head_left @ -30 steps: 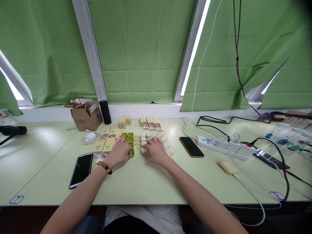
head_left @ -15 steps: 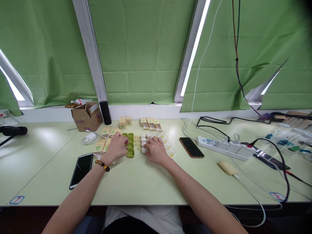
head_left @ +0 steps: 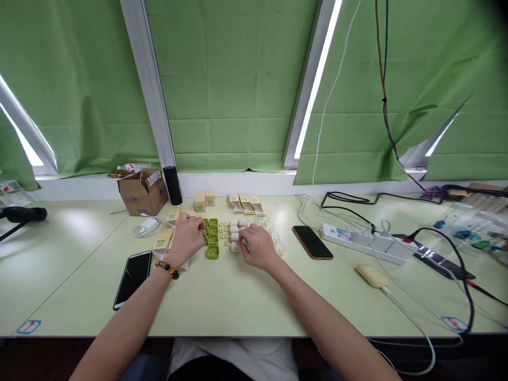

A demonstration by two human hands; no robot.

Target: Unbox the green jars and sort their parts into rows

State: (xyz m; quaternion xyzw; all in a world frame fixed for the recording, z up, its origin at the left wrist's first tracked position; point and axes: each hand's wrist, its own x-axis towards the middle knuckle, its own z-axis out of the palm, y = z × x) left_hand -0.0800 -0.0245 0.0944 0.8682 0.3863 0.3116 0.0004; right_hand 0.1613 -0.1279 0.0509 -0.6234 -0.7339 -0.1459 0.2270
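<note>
My left hand (head_left: 187,238) is closed with its fingers curled together, just left of two columns of small green square containers (head_left: 212,252). Whatever its fingertips hold, if anything, is hidden. My right hand (head_left: 257,246) is also closed, thumb and fingers drawn together beside several short whitish cylinders (head_left: 234,237). What lies in its fingertips cannot be made out. Between the containers and cylinders are small yellowish square pieces (head_left: 225,229) in rows. Clear cups (head_left: 280,247) with yellow bits stand behind and right of my right hand. Small cream boxes (head_left: 161,243) with green labels are partly hidden by my left hand.
More cream boxes stand at the back, including open ones (head_left: 246,204). A phone (head_left: 133,278) lies at left, another phone (head_left: 313,242) at right. Beyond that are a power strip (head_left: 363,241) and loose cables. A cardboard box (head_left: 143,194) and a black cylinder (head_left: 172,185) stand back left.
My left hand has drawn slightly left, away from the green containers. The fingers of my right hand have shifted a little right of the front whitish cylinders. The view has tilted slightly.
</note>
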